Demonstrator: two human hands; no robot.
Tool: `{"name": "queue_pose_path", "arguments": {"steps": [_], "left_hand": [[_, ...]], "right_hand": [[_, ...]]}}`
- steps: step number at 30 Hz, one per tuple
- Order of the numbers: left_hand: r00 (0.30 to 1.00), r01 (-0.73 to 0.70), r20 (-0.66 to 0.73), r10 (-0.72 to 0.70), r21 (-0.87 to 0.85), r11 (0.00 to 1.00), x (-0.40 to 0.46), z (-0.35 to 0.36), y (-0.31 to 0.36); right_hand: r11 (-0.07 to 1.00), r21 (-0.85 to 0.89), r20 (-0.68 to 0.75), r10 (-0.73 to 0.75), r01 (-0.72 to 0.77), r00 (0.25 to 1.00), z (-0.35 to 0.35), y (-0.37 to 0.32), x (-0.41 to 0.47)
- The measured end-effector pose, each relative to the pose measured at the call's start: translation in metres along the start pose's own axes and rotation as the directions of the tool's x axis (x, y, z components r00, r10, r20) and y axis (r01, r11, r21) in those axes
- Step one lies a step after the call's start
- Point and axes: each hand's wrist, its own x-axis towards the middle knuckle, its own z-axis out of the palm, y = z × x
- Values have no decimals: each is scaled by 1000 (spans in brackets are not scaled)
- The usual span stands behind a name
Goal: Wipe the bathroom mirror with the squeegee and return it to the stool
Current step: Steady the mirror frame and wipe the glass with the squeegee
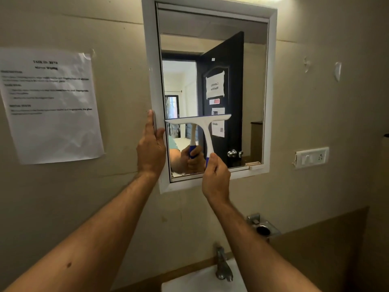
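Observation:
A white-framed mirror (252, 66) hangs on the beige wall and reflects a dark open door. A white squeegee (203, 123) with a blue grip has its blade level against the lower left part of the glass, about two thirds of the way down. My right hand (215, 178) is shut on the squeegee's handle below the blade. My left hand (150, 148) grips the mirror frame's left edge, fingers on the outer side and thumb on the front. The stool is out of view.
A printed task sheet (50, 106) is taped to the wall at left. A switch plate (312, 158) sits right of the mirror. Below are a metal tap (223, 265), a white basin (202, 281) and a wall-mounted metal holder (263, 227).

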Motion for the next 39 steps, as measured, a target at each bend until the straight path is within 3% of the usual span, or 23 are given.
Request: {"name": "queue_pose_path", "arguments": {"steps": [7,15,21,25,32,39], "left_hand": [[1000,11,9,-11,-1,1000,0,-1,2],[1000,-4,31,4,5,1000,0,-8,7],[999,-30,46,29,6,1000,1,-12,7],[998,-57,40,57,-1,998,1,-11,6],[998,-42,48,42,1,999,1,-13,5],[997,-42,70,42,-11,999,1,-12,4]], "right_hand": [[999,-7,5,-44,44,999,5,-56,45],[999,-34,26,-24,25,999,-1,-24,19],[994,7,-45,-105,106,993,4,-57,48],[995,8,-26,-102,102,994,11,-81,74],[999,17,-8,-49,49,999,9,-56,52],[990,85,-62,-111,116,992,13,-100,82]]}}
